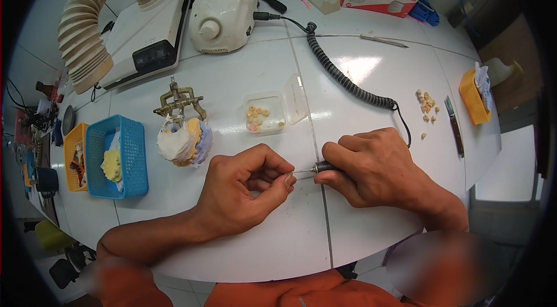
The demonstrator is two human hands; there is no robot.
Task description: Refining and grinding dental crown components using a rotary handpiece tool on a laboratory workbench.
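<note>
Table (272, 246): white, smooth, hi-gloss, glare @ 2 o'clock. Handpiece (322, 166), 4 o'clock: dark grip, thin bare-metal shank. Ctrl unit (223, 14), 11 o'clock: off-white plastic. Hose (84, 28), 10 o'clock: ribbed plastic, matt. Articulator (180, 100), 10 o'clock, nearer ctr: dull brass-look metal; cast (174, 146) on it chalky, rough, plaster-like. Blue basket (134, 171), 9 o'clock: perf'd plastic. Lidded box (277, 109) nr ctr: clear plastic. Knife (455, 127), 3 o'clock: wood-look handle, metal blade. Coiled cord (331, 67), 1–2 o'clock: blk, rubbery. Cartons (374, 0), 1 o'clock: printed cardboard.

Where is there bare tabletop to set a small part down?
Free: tabletop on the near side of left hand and right hand; also between the open lid and coiled cord. Crowded: the left, with blue basket and dental model.
</note>
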